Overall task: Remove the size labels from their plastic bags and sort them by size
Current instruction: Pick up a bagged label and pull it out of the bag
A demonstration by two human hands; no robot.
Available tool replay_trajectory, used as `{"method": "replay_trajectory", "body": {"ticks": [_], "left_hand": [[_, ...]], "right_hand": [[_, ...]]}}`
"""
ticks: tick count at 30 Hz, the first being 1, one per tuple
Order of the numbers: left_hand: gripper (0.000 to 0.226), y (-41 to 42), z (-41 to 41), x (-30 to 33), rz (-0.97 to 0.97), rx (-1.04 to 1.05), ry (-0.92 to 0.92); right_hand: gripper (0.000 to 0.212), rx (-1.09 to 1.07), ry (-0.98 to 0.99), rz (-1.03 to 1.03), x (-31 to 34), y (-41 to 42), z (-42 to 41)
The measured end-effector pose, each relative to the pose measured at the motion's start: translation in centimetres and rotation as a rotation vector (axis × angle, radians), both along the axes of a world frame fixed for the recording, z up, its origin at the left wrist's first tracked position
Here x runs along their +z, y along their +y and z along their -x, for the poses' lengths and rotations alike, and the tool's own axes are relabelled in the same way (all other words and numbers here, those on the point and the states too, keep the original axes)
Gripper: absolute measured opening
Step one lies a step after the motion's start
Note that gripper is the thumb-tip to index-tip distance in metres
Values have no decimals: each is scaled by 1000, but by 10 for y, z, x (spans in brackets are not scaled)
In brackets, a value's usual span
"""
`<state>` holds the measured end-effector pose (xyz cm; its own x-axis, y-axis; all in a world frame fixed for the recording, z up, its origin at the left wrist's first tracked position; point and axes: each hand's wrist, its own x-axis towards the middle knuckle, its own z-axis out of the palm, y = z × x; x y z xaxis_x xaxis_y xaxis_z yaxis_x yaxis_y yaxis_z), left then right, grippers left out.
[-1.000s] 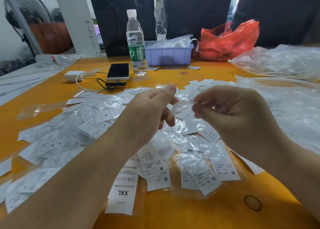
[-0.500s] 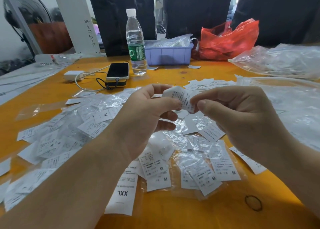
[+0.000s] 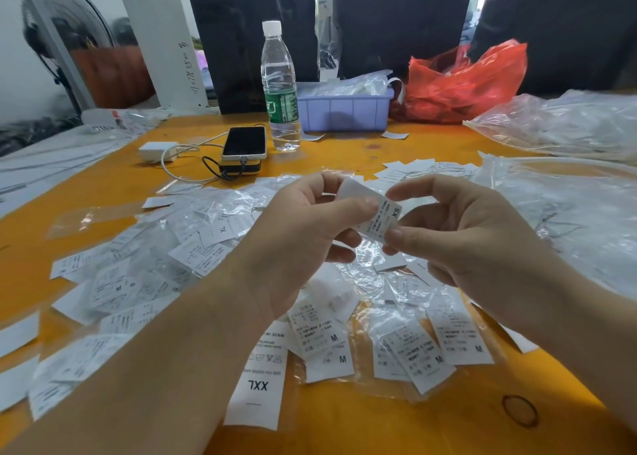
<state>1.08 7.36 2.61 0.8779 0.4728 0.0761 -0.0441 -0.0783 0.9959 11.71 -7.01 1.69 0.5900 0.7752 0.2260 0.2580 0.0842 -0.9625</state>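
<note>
Head view: the left hand (image 3: 303,234) and right hand (image 3: 462,234) together pinch one white XS label (image 3: 377,213), held above the orange table (image 3: 344,427), the left thumb on its upper face and the right thumb at its lower corner. Beneath them lie scattered labels in clear plastic bags (image 3: 396,344), several marked M, with a bare XXL label (image 3: 256,382) nearest the viewer.
</note>
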Motion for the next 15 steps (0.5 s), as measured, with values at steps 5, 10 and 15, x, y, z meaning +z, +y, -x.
{"method": "replay_trajectory", "body": {"ticks": [5,10,15], "left_hand": [[3,-3,1,-2,-189,44,-1],[24,-8,3,-3,-588,252,-116],[22,-13,2,-2,-759,251,-139]], "right_hand": [[38,20,-9,29,0,1,3],[51,71,275,-17,2,2,-1],[71,208,498,-28,4,-1,1]]}}
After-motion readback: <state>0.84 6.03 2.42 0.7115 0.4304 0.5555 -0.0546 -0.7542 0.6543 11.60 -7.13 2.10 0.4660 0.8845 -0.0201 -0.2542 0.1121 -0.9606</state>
